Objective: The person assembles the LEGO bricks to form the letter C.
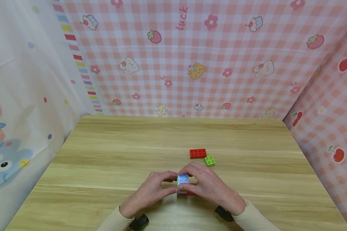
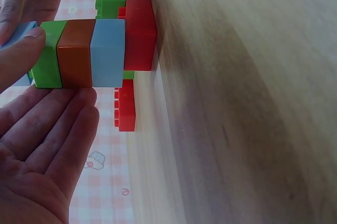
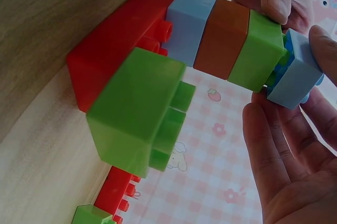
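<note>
A light blue brick sits tilted over the studs of a green brick, some studs still showing between them. My right hand pinches this blue brick between thumb and fingers. Below the green brick come a brown brick and a second light blue brick, stacked on one end of a long red brick. My left hand holds the stack near the green brick, its thumb on the near face and fingers on the side. Another green brick stands on the red brick's other end.
Beyond the hands, a loose red brick and a small green brick lie on the wooden table. Patterned cloth hangs behind the table and along both sides.
</note>
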{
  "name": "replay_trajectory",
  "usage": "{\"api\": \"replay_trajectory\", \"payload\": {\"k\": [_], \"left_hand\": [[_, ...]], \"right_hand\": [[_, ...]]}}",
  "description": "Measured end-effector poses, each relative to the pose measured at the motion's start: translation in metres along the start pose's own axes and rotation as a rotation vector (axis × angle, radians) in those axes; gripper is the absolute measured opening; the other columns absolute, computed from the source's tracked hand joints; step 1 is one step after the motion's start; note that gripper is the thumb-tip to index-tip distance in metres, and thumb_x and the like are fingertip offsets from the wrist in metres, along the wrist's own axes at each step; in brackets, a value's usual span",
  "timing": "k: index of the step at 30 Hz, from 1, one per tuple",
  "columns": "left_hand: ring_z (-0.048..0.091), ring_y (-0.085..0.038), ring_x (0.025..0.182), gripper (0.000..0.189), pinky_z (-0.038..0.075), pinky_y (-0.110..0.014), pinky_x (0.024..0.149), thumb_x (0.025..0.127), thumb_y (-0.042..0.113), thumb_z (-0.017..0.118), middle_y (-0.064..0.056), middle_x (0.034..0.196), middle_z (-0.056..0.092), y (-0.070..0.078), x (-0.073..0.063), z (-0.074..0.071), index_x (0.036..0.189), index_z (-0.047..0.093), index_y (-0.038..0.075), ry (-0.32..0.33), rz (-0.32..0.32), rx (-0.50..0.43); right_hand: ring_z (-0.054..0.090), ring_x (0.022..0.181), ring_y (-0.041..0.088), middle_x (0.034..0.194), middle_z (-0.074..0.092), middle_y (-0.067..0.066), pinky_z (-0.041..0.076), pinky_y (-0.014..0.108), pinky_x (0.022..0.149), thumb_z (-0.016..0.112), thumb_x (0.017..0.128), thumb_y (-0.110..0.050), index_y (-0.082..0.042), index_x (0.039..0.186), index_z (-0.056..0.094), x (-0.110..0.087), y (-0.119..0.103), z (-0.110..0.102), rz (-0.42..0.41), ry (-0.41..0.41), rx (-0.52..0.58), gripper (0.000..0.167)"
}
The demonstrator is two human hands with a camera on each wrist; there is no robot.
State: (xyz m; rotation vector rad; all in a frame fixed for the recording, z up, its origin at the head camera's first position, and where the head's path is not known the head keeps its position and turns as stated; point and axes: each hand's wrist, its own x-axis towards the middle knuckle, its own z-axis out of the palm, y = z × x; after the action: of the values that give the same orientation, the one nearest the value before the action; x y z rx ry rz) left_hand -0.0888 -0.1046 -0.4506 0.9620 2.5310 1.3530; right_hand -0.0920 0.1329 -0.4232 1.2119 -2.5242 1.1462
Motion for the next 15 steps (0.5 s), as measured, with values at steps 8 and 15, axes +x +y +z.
{"api": "replay_trajectory", "payload": {"k": [8,15], "left_hand": [[0.072,-0.021,0.108,0.028,0.058,-0.032,0.094,0.096,0.019,0.077,-0.001,0.121,0.075,0.0015,0.0003,-0.0006,0.122,0.072,0.010,-0.015,-0.027,0.006],[0.072,-0.021,0.107,0.027,0.058,-0.032,0.093,0.097,0.021,0.076,0.000,0.121,0.075,0.0012,0.0002,-0.0005,0.121,0.073,0.010,-0.013,-0.020,0.011]], "right_hand": [[0.060,0.094,0.004,0.107,0.065,-0.011,0.060,0.032,0.080,0.082,0.088,-0.035,-0.018,0.112,0.070,0.0013,-0.0006,0.0006,0.009,-0.010,-0.008,0.032],[0.060,0.093,0.003,0.107,0.065,-0.011,0.061,0.034,0.079,0.083,0.088,-0.035,-0.018,0.112,0.071,0.0012,-0.0006,0.0008,0.011,-0.012,-0.002,0.032]]}}
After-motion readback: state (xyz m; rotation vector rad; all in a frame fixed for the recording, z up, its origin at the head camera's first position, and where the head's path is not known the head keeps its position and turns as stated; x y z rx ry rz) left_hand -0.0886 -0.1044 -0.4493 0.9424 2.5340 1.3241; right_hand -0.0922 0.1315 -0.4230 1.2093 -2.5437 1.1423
